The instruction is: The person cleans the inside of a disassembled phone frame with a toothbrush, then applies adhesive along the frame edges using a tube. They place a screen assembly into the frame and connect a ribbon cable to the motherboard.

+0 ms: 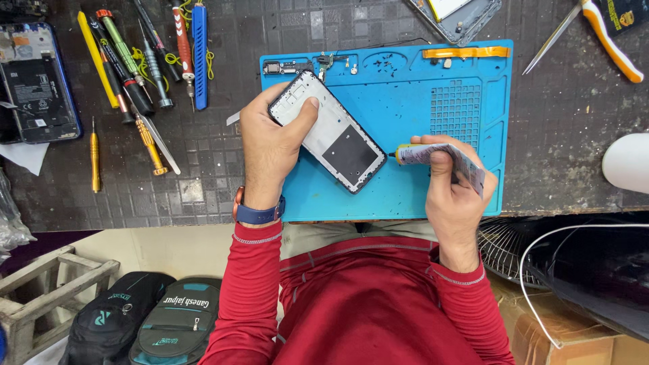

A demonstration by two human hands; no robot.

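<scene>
From the head camera, my left hand (270,145) was clamped on the phone frame (329,132), thumb pressed over its upper left corner and fingers wrapped beneath the edge. The frame lay tilted across the blue work mat (405,196), its lower right corner pointing towards my other hand, a dark square patch showing on its pale inner face. My right hand (454,189) was closed around a squeezed glue tube (439,159), and the tube's thin nozzle touched or nearly touched the frame's lower right edge; I could not tell which. A blue watch (258,214) sat on my left wrist, above the red sleeves.

Around the mat, on the dark bench, a row of screwdrivers (145,57) lay at the upper left, with an opened phone (37,84) beside them at the far left. Tweezers with an orange handle (588,34) lay at the upper right. An orange flex strip (465,52) rested along the mat's top edge, near small loose parts.
</scene>
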